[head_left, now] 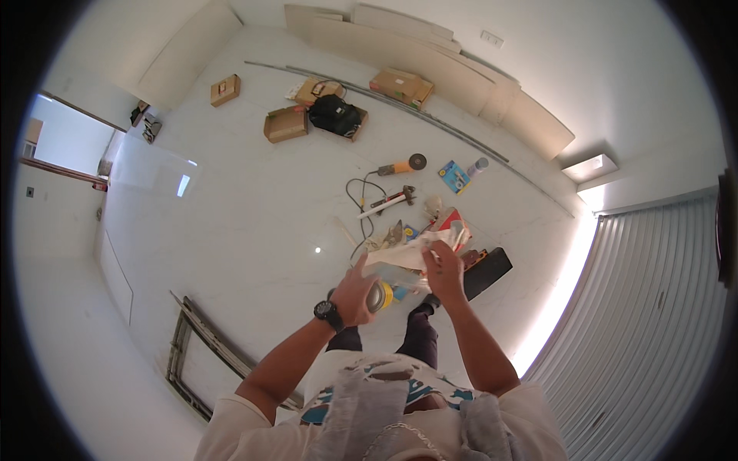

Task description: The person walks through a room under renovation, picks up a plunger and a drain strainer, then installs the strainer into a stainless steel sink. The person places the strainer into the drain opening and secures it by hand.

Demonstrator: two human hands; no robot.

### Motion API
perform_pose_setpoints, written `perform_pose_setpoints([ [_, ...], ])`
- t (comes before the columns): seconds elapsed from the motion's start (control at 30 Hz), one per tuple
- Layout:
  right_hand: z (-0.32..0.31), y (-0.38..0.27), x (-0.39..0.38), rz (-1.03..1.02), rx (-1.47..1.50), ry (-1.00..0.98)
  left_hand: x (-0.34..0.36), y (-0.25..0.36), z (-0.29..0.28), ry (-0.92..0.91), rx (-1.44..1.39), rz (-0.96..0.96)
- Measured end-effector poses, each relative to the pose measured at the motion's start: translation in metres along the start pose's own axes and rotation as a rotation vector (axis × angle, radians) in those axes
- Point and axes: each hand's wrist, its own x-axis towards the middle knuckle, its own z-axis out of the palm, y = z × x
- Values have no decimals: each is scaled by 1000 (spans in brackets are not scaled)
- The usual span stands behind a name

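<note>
My left hand (356, 298), with a black watch on its wrist, grips one side of a crumpled, whitish see-through plastic bag (401, 256). My right hand (446, 270) pinches the bag's other side, so it stretches between both hands. I cannot make out what is inside it. A round yellow-rimmed thing (380, 296), like a tape roll or a tin, shows right beside the left palm; whether the hand touches it is unclear. Beyond the bag, partly covered by it, lie small tools and a red item (447, 219). A black case (488, 273) is right of my right hand.
Farther out lie an angle grinder (401, 166) with its cord, a hammer (384, 203) and a blue blister pack (454, 177). Cardboard boxes (286, 124), a black bag (334, 115) and long metal bars (430, 119) are at the back. A metal frame (184, 349) lies lower left; a shutter (638, 307) stands right.
</note>
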Motion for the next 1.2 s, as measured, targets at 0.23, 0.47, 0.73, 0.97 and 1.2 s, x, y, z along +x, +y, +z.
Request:
perform_pose_setpoints([
  [0.23, 65, -212, -43, -241, 123, -320, -69, -37, -148, 179, 155, 269],
  [0.47, 65, -275, -63, -299, -117, -247, -149, -68, -241, 222, 152, 105],
  [0.73, 137, -276, -64, -260, -51, -515, -207, -92, -253, 218, 213, 38],
  [0.97, 197, -275, -69, -100, -191, -812, -232, -113, -228, 229, 109, -46],
  [1.2, 233, -288, -76, -367, -653, -903, -252, -129, -225, 215, 32, -22],
])
